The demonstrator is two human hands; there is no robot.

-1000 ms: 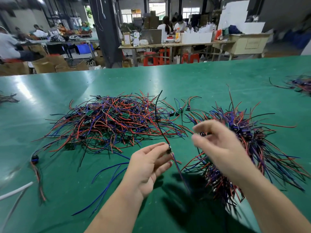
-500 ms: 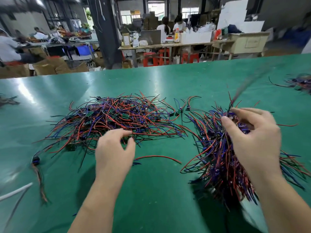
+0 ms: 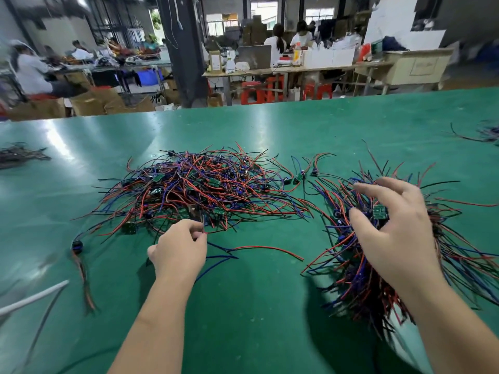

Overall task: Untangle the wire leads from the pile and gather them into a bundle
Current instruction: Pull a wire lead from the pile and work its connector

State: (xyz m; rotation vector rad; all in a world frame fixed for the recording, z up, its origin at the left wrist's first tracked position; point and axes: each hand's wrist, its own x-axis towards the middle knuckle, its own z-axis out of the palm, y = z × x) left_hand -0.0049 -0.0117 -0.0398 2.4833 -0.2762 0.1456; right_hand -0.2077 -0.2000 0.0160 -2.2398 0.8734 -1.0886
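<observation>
A tangled pile of red, blue and black wire leads (image 3: 199, 190) with small green boards lies on the green table (image 3: 256, 306) at centre left. My left hand (image 3: 179, 249) is at the pile's near edge, its fingertips pinching a lead there. A gathered bundle of leads (image 3: 359, 271) lies at the right. My right hand (image 3: 391, 228) hovers over the bundle's top with fingers spread and loosely bent, a small green board (image 3: 380, 211) showing just under them. A loose red lead (image 3: 267, 249) and blue leads lie between the hands.
A stray lead with a dark connector (image 3: 77, 245) lies at the left, a white strip (image 3: 29, 298) at the near left edge. Small wire heaps sit at the far left (image 3: 19, 155) and far right (image 3: 486, 133). Beyond the table are workbenches with seated people.
My left hand has closed its fingertips on a lead at the pile's near edge. My right hand has let go over the bundle and opened its fingers.
</observation>
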